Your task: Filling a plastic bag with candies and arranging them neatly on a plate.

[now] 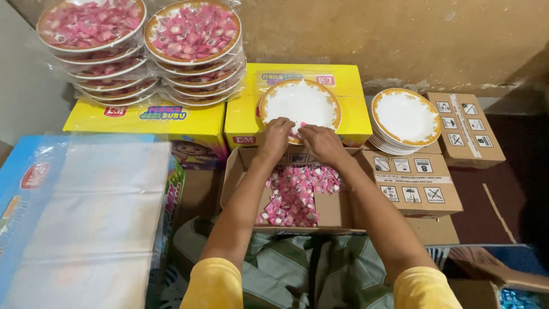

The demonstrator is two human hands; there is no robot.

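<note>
My left hand (275,135) and my right hand (319,141) meet at the near rim of a white plate with an orange patterned border (299,102). The plate lies on a yellow box (349,97). Both hands have curled fingers and a few pink wrapped candies show between them at the rim; I cannot tell which hand holds them. Below my forearms an open cardboard box (333,210) holds a heap of pink and white wrapped candies (293,194).
Two stacks of candy-filled plates in clear plastic (91,46) (193,43) stand on a second yellow box (143,117) at back left. A pile of empty plates (405,119) rests on brown cartons (420,180) at right. Clear plastic bags (91,217) lie on the left.
</note>
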